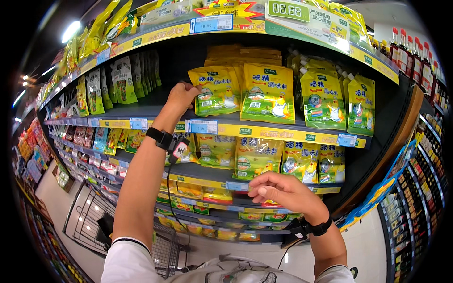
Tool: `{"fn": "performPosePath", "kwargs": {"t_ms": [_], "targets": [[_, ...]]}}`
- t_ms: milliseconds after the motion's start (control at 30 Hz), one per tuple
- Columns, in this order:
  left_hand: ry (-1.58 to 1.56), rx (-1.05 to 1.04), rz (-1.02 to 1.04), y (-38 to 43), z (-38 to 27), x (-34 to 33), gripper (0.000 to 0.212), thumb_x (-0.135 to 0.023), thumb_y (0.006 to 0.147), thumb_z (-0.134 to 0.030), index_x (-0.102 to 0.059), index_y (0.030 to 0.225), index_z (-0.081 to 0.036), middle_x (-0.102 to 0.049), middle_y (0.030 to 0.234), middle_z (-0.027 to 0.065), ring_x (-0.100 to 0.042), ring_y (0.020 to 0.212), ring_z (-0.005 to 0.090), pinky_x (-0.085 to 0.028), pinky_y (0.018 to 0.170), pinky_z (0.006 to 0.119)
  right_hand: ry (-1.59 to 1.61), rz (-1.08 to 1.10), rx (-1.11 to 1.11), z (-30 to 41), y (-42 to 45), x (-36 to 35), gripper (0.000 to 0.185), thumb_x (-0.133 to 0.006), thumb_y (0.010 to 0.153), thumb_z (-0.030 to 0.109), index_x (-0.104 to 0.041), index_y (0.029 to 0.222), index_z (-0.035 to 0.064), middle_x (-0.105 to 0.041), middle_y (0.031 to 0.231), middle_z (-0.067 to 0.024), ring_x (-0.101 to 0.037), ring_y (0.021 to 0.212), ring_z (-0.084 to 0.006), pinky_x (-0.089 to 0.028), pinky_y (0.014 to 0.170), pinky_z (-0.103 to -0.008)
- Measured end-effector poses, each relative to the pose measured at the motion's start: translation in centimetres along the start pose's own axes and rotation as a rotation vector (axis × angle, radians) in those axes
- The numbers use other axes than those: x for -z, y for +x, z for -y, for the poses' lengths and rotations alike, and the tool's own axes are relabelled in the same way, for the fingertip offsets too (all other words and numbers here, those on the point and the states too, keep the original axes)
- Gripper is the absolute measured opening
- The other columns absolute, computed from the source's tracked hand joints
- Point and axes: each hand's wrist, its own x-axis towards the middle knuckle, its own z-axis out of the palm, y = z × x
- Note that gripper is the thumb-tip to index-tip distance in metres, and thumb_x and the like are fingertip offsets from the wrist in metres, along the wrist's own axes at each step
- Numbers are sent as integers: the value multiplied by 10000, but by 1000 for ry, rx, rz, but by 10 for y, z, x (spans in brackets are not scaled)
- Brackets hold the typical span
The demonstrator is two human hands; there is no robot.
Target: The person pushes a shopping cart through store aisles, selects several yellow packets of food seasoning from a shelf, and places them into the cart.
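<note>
My left hand (181,100) pinches the left edge of a yellow-green seasoning packet (216,92), which stands at the front of the upper shelf. A second packet of the same kind (268,93) stands just right of it, with more packed behind. My right hand (279,189) hangs in the air before the lower shelves, fingers loosely bent and apart, holding nothing. Further right on the upper shelf stand spouted seasoning pouches (324,97) and a narrower pouch (361,105). Both wrists wear black straps with small devices and cables.
Grey-green pouches (124,80) stand left on the same shelf. The shelf edge (262,133) carries price tags. Packets (258,155) fill the shelf below. A metal shopping cart (90,215) stands lower left. Red-capped bottles (401,47) stand at upper right.
</note>
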Motion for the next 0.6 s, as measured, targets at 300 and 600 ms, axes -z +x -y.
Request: {"fn": "performPosePath", "kwargs": {"t_ms": [300,600], "targets": [[-227,23,205,-3,-15,4,418,-760,896,-352,-655,1052,21,-705,860,77,-671,700,105,-532,621,227,59,31,12,-11,22,-27,328,-553,1053,223,-569,1302,10,-693,1134,-106,-680,1005,-152,-539,895,-293],[-431,-18,181,3,-17,-10,399,-745,910,-184,-556,1160,63,-685,1020,140,-698,817,171,-576,680,296,89,-19,-6,-19,19,-38,311,-556,1055,211,-585,1281,-1,-696,1132,-128,-685,1012,-166,-551,896,-300]]}}
